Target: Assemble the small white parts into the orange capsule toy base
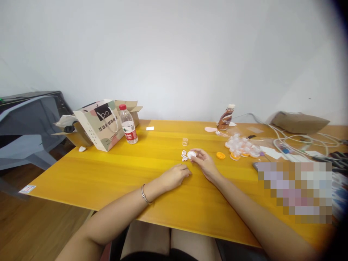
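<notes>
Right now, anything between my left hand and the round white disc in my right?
Nothing visible: yellow tabletop shows between your left hand and the disc; small white openwork pieces lie left of the disc.

On the paper bag [99,127] by the far left part of the table [103,181], a line of dark Chinese characters begins 互连 and ends in 超市, partly crossed by the handle, with smaller print beneath too tiny to read. The water bottle [128,127] beside it wears a red label with white Chinese characters, the last seeming to be 山泉, while the brown bottle [225,117] near the far edge reads NESCAFÉ. A sticker [27,189] at the near left corner carries red marks that cannot be made out.
</notes>
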Demonstrator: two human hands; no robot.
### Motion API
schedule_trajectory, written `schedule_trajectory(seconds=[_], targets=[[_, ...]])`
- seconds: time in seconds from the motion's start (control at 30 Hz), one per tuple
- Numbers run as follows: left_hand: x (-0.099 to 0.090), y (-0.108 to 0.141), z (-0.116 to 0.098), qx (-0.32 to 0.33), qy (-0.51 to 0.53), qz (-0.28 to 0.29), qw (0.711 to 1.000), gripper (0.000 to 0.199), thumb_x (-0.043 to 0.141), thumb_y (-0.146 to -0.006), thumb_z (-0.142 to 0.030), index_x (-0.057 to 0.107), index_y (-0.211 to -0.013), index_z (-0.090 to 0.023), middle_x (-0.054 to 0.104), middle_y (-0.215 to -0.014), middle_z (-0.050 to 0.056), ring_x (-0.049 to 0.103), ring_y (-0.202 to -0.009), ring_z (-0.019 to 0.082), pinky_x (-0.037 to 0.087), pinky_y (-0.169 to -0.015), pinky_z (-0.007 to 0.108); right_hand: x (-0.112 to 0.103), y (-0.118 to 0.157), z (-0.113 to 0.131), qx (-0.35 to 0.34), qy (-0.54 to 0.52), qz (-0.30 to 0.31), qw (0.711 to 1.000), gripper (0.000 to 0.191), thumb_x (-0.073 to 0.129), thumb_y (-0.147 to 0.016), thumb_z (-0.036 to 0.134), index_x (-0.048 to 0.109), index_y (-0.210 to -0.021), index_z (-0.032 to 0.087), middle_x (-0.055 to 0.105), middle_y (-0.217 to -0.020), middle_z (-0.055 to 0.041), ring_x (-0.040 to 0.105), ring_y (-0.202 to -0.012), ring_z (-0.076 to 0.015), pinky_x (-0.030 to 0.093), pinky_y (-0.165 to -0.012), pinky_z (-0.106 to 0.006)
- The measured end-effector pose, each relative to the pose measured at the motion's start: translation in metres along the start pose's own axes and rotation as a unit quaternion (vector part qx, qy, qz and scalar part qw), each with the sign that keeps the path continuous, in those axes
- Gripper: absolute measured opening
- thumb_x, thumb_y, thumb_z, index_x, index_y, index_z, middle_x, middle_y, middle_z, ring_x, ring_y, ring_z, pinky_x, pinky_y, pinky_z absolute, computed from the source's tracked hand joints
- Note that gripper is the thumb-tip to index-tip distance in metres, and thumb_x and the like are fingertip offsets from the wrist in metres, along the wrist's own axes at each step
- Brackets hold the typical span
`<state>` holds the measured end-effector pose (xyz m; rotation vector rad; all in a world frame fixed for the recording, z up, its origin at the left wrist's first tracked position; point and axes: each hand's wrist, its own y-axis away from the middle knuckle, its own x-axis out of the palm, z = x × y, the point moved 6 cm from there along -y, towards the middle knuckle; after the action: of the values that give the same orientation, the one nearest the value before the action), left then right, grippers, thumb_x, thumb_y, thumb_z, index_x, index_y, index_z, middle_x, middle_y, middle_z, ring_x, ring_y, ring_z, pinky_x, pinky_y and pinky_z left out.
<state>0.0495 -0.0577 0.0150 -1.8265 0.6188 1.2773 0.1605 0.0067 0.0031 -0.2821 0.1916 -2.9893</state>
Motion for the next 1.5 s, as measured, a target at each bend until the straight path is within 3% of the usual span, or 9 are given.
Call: schedule_trajectory(seconds=[0.17,0.27,0.43,0.53,0.63,1.0,1.17,1.33,1.5], targets=[[0.002,0.003,-0.005,0.024,-0.14,0.05,0.989,0.017,0.035,-0.083,-0.013,0.052,-0.088,-0.012,0.053,-0.082,0.008,0.05,-0.077,0.017,0.043,-0.067,0.028,0.01,0.003,-0.004,0.032,0.016,0.041,0.999,0.031,0.066,-0.06,0.025,0.056,-0.089,0.021,0.062,-0.075,0.0006,0.056,-0.067,-0.0102,0.042,-0.065,-0.024],[0.001,0.005,-0.005,0.027,-0.142,0.057,0.988,0.017,0.035,-0.083,-0.013,0.052,-0.087,-0.012,0.053,-0.081,0.008,0.051,-0.075,0.017,0.044,-0.066,0.027,0.01,0.004,-0.004,0.034,0.013,0.052,0.998,0.032,0.065,-0.061,0.026,0.057,-0.091,0.021,0.063,-0.082,-0.0012,0.057,-0.073,-0.0119,0.043,-0.069,-0.026],[-0.005,0.005,0.008,-0.022,-0.003,0.014,1.0,0.018,0.038,-0.083,-0.017,0.055,-0.087,-0.016,0.055,-0.086,0.005,0.052,-0.08,0.013,0.043,-0.073,0.024,0.005,0.003,-0.005,0.035,0.014,0.049,0.998,0.031,0.065,-0.06,0.027,0.058,-0.089,0.021,0.063,-0.084,-0.0016,0.056,-0.071,-0.0111,0.042,-0.069,-0.027],[-0.004,0.002,0.021,-0.068,0.116,-0.015,0.991,0.011,0.048,-0.079,-0.019,0.057,-0.082,-0.015,0.056,-0.084,0.004,0.053,-0.079,0.011,0.043,-0.074,0.021,0.003,0.001,-0.005,0.037,0.008,0.046,0.998,0.031,0.065,-0.06,0.026,0.058,-0.09,0.021,0.062,-0.078,0.0001,0.055,-0.066,-0.0095,0.042,-0.068,-0.026],[-0.001,-0.001,0.029,-0.106,0.15,-0.018,0.983,0.006,0.053,-0.075,-0.018,0.057,-0.077,-0.014,0.055,-0.078,0.002,0.053,-0.073,0.01,0.043,-0.071,0.021,0.003,0.001,-0.005,0.035,0.001,0.047,0.998,0.033,0.065,-0.061,0.026,0.057,-0.092,0.02,0.061,-0.076,0.0009,0.055,-0.065,-0.0087,0.042,-0.068,-0.025],[-0.003,0.002,0.01,-0.041,-0.071,0.025,0.996,0.02,0.034,-0.084,-0.017,0.054,-0.081,-0.014,0.053,-0.077,0.006,0.051,-0.071,0.015,0.042,-0.066,0.025,0.004,0.001,-0.006,0.033,0.013,0.046,0.998,0.031,0.066,-0.06,0.026,0.057,-0.09,0.02,0.062,-0.083,-0.0011,0.055,-0.069,-0.0104,0.042,-0.067,-0.026],[-0.01,0.004,0.016,-0.066,-0.076,-0.008,0.995,0.024,0.034,-0.084,-0.019,0.058,-0.08,-0.015,0.055,-0.079,0.005,0.051,-0.073,0.014,0.042,-0.068,0.025,0.005,0.003,-0.003,0.024,0.03,0.056,0.998,0.03,0.065,-0.061,0.026,0.058,-0.09,0.021,0.062,-0.082,-0.0008,0.055,-0.067,-0.0101,0.042,-0.066,-0.026],[-0.022,0.009,0.041,-0.159,0.067,-0.096,0.98,0.022,0.042,-0.081,-0.021,0.062,-0.09,-0.019,0.063,-0.083,0.004,0.057,-0.074,0.013,0.044,-0.07,0.023,0.01,0.007,-0.001,0.03,0.039,0.076,0.996,0.03,0.064,-0.061,0.025,0.058,-0.09,0.021,0.061,-0.075,0.0007,0.054,-0.061,-0.0091,0.043,-0.065,-0.026],[-0.013,0.013,0.058,-0.222,0.283,-0.115,0.926,0.023,0.05,-0.075,-0.025,0.064,-0.089,-0.014,0.067,-0.086,0.005,0.061,-0.072,0.014,0.047,-0.067,0.022,0.016,0.01,-0.004,0.047,0.045,0.105,0.992,0.03,0.064,-0.061,0.024,0.059,-0.091,0.02,0.06,-0.073,0.0011,0.054,-0.061,-0.0086,0.043,-0.065,-0.025]])
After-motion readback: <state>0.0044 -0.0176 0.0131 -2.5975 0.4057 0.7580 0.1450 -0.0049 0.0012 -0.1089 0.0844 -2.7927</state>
